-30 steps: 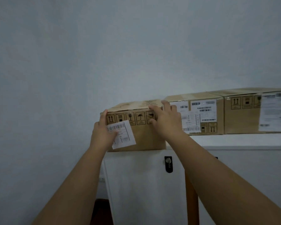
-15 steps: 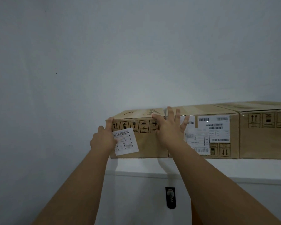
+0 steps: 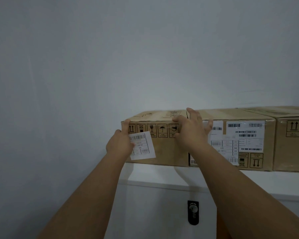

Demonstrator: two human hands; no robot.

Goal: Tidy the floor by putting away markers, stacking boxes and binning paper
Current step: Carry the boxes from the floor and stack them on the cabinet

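A brown cardboard box (image 3: 164,149) with handling symbols and a loose white barcode label (image 3: 143,149) stands at the left end of a white cabinet top (image 3: 162,175). My left hand (image 3: 118,144) presses against the box's front left corner, one finger up at the top edge and the thumb on the label. My right hand (image 3: 190,131) lies flat on the upper right of the box's front. Its straight fingers reach over the top edge and the seam with the neighbouring box. Neither hand grips anything.
A second labelled box (image 3: 248,116) sits tight against the first on its right, with a third box (image 3: 292,152) at the frame's right edge. A bare wall rises right behind them. Below, the cabinet door carries a black lock (image 3: 193,212).
The left box has slid back on the cabinet top until its front lines up with the neighbouring box. My right hand's fingers have spread and straightened. The view has tilted upward.
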